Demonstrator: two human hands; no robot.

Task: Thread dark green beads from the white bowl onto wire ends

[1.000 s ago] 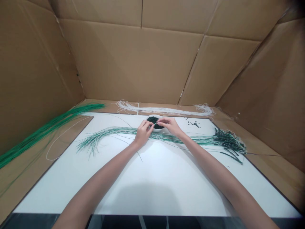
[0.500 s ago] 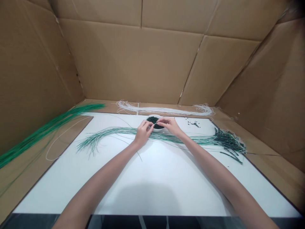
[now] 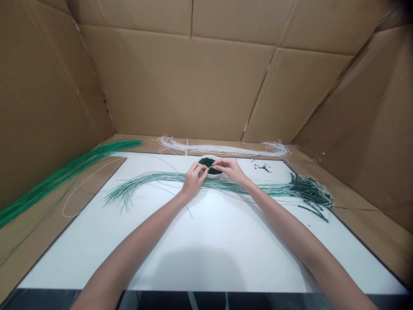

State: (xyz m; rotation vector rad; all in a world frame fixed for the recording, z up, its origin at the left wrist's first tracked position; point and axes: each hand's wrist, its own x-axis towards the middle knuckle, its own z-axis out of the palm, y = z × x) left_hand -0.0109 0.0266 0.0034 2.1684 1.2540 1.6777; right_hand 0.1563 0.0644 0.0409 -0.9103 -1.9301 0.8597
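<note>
Over a white bowl full of small dark green beads, my two hands meet almost fingertip to fingertip. My left hand is closed in a pinch on a thin string, whose pale end shows between the hands. Thumb and fingers of my right hand are pinched at that end; whatever lies between them is too small to make out. Beneath both wrists runs a long bundle of green and white strings, with dark beads strung in a dense cluster at its right end.
Loose beads lie scattered right of the bowl. A hank of white string stretches along the back, and a green bundle lies at the left. Cardboard walls enclose the white board on the back and sides.
</note>
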